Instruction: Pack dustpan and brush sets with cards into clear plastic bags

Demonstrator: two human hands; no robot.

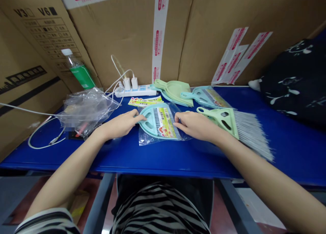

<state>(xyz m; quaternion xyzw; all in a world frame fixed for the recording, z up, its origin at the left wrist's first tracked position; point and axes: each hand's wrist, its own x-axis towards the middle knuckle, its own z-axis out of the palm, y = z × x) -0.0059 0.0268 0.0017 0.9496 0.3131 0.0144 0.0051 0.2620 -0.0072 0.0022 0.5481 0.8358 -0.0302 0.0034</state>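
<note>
A light-blue dustpan and brush set (152,125) with a yellow label lies in a clear plastic bag (145,140) on the blue table, handle to the left. My left hand (124,123) is closed on the handle end, thumb on top. At the opposite end my right hand (196,124) has its fingers curled against the bag's right edge, pinching the plastic. Beside my right hand rests a green hand brush (224,122) with grey bristles, partly behind my forearm.
Behind lie stacked green dustpans (175,91), another bagged blue set (209,97), label cards (145,101) and a power strip (137,90) with chargers. At left are crumpled plastic bags (89,106), cables and a green-labelled bottle (81,74). Cardboard (127,33) walls the back; a dark printed cloth item (297,81) sits right.
</note>
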